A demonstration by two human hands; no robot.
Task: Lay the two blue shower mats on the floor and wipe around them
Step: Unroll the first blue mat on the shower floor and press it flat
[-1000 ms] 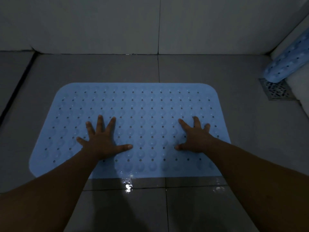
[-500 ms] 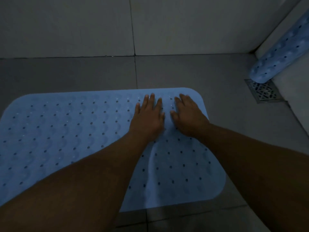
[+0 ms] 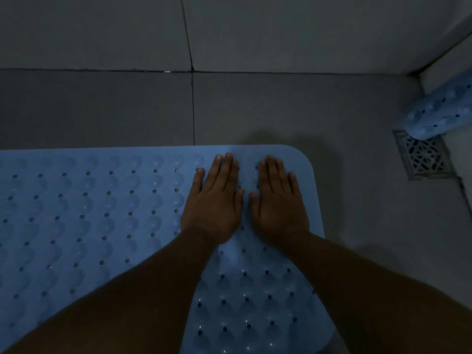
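A blue shower mat (image 3: 89, 213) with rows of small holes lies flat on the grey tiled floor. My left hand (image 3: 215, 200) and my right hand (image 3: 278, 203) rest palm-down side by side on the mat's far right corner, fingers extended and holding nothing. A second blue mat (image 3: 439, 113) leans curled against the right wall in the corner, its lower end over the floor drain. My forearms cover part of the flat mat.
A square metal floor drain (image 3: 424, 157) is set in the floor at the right, near the wall. Grey wall tiles (image 3: 102, 29) rise beyond the mat. Bare floor (image 3: 357, 162) lies between the mat's right edge and the drain.
My hands have moved from apart in the mat's middle to together at its far right corner. The view has shifted right and closer.
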